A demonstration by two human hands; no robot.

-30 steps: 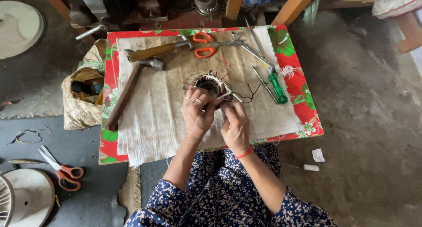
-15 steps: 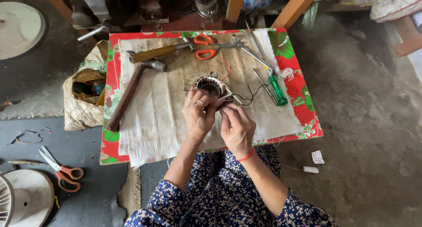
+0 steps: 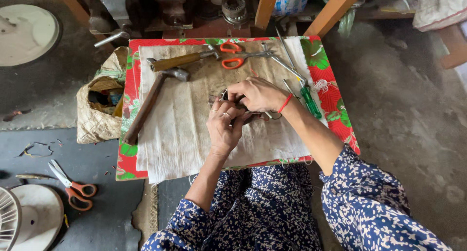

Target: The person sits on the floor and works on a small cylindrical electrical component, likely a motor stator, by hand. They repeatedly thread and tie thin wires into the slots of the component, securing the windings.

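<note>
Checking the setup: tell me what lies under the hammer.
The hammer rests on a stained white cloth, which covers a red floral table cover. The tabletop beneath is hidden.

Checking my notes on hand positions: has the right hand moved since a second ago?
Yes. The right hand has moved away from the body, toward the orange-handled scissors, and now covers the small round part it was beside.

A rough grey concrete floor [image 3: 413, 115] fills the right of the frame, lit by soft daylight. At centre stands a low surface covered in a red floral plastic cloth [image 3: 335, 98] under a stained white fabric sheet [image 3: 189, 134]. Two slanting orange wooden legs [image 3: 335, 10] cross the top edge. A dark grey floor mat [image 3: 73, 158] lies at lower left.
</note>
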